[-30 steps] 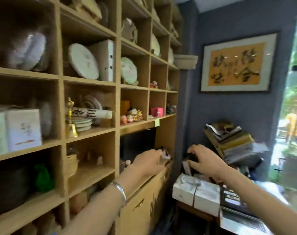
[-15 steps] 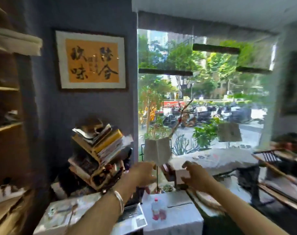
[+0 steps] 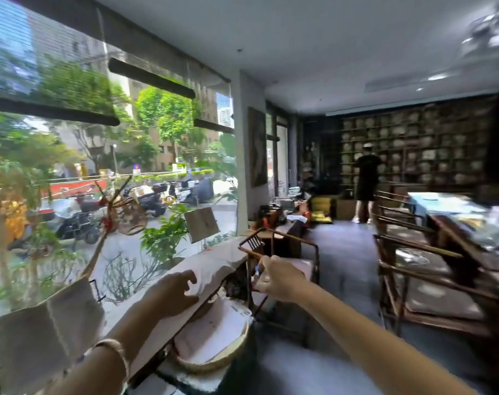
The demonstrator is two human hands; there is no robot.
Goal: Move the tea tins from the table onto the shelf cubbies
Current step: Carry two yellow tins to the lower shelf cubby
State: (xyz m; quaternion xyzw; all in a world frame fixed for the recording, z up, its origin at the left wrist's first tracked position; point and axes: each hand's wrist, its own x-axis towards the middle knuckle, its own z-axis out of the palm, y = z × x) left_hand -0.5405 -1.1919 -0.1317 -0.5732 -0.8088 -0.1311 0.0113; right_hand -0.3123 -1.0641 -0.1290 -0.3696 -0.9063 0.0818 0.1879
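Reaching forward at waist height, two bare arms stretch into a blurred, wide-angle view of a tea shop. The left hand has a pale bracelet at the wrist; its fingers are loosely curled and partly spread, empty, with the fingertips touching or just over the pale cloth on a long ledge that runs under a large window. The right hand is more closed, its fingers bent inward around something small and pale with a touch of blue at the thumb side; blur hides what it is and whether it is truly gripped. This hand is in front of a dark wooden armchair, near its top rail.

No tea tins can be made out with certainty. Ahead on the right is a long dark desk with blurred, pale items on top, too smeared to name. Far across the room, a tall dark shelf wall holds rows of round pale objects in its cubbies, and a person in dark clothes faces it. Below the left arm sits a shallow woven basket holding white paper, and a potted plant sits by the glass.
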